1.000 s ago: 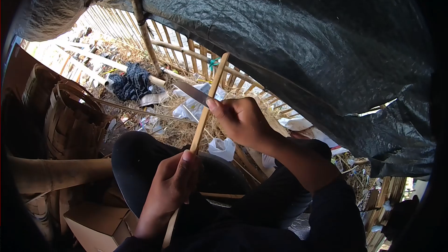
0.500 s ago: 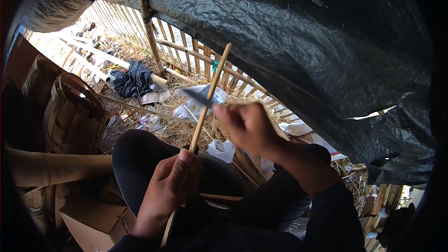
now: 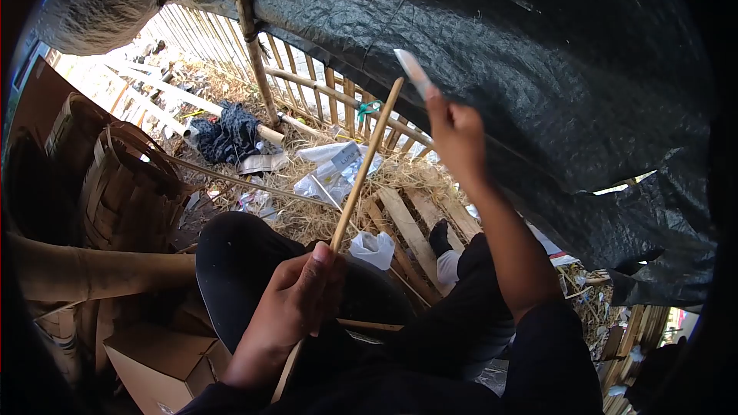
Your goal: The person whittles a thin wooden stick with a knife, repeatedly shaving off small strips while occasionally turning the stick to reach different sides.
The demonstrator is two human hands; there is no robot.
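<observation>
My left hand (image 3: 296, 296) is wrapped round a thin bamboo strip (image 3: 363, 173), which slants up and away from my lap. The strip's lower end runs down below my fist, in front of my dark clothing. In my right hand (image 3: 460, 138) is a knife (image 3: 414, 73), its blade pointing up and left. The blade is slightly blurred and stands apart from the strip, just right of its far tip. The knife's handle is hidden inside my fingers.
Woven baskets (image 3: 127, 192) and a thick bamboo pole (image 3: 100, 273) are at left, above a cardboard box (image 3: 157, 365). Black plastic sheeting (image 3: 538, 92) hangs at right. Ahead are a bamboo fence (image 3: 315, 88), straw, wooden slats (image 3: 407, 227) and a white plastic bag (image 3: 373, 249).
My right hand has lifted the knife up and away from the strip's middle, past its far tip. My left hand keeps its hold on the strip. The view has shifted slightly.
</observation>
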